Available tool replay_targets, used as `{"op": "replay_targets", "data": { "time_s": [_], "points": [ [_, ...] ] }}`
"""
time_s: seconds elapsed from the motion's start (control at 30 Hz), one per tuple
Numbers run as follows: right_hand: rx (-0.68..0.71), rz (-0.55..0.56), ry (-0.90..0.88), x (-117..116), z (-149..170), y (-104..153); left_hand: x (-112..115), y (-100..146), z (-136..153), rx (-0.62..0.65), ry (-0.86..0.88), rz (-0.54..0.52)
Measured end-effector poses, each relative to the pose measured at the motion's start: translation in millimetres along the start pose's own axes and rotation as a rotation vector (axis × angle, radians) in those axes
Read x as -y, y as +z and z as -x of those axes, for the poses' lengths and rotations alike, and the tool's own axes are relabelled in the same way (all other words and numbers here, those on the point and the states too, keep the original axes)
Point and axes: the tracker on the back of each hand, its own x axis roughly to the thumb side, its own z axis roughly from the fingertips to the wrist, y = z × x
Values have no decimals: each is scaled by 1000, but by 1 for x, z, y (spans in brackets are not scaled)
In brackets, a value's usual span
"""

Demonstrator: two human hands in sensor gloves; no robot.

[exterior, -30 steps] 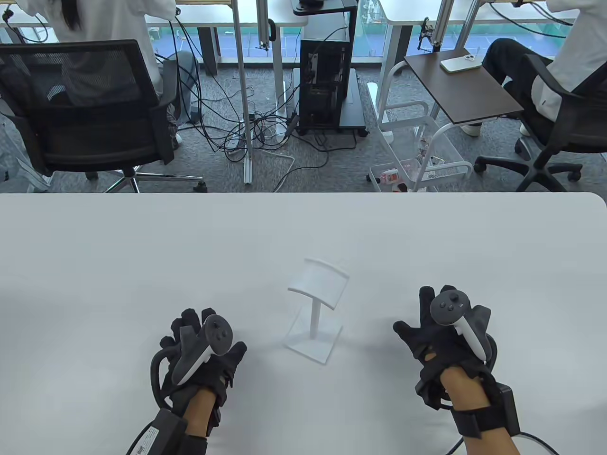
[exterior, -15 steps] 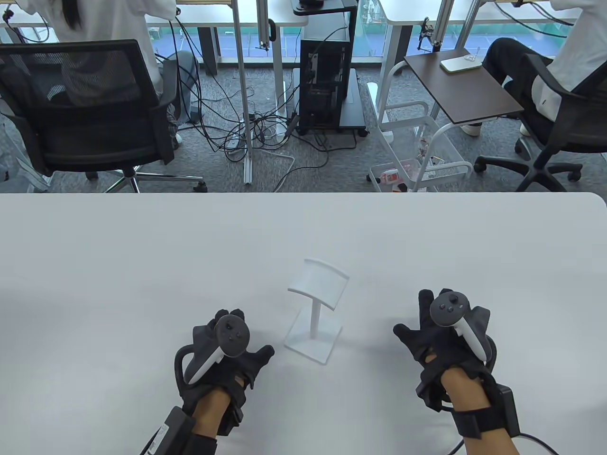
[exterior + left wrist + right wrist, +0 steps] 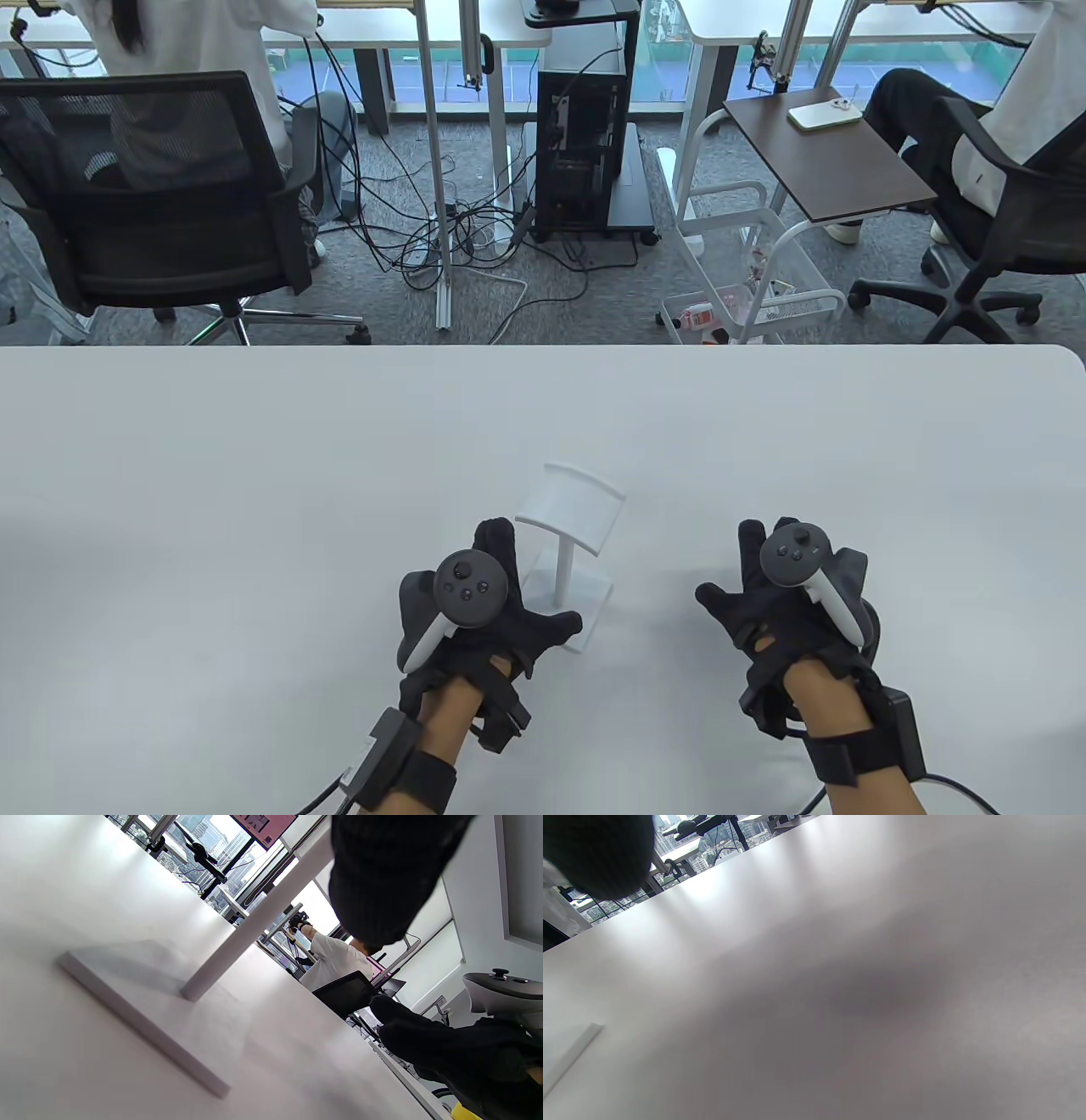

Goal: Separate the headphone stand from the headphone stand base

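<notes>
White table carries the one-piece headphone stand, mid-front. Looks like light, stiff, slick plastic. Pin the headphone stand base flat and pull the post low. Your left hand hovers spread over the base; right hand is spread and well clear.

White headphone stand on white table; black-gloved hands.

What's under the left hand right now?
The left hand is spread over the near left part of the stand base, which lies flat on the table. The post stays visible. Whether the palm touches the base is hidden.
</notes>
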Motion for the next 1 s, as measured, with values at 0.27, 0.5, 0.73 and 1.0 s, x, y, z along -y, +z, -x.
{"op": "replay_targets", "data": {
  "time_s": [0.27, 0.5, 0.73, 1.0],
  "points": [
    [8, -17, 25, -6, -4, -4, 25, -21, 4, -7, -33, 1],
    [13, 1, -7, -2, -1, -3, 27, -28, 10, -17, 99, -18],
    [7, -18, 7, -5, -1, -5, 14, -16, 16, 62, 13, -67],
    [-3, -38, -10, -7, 5, -7, -17, 14, 35, -23, -221, -55]
  ]
}}
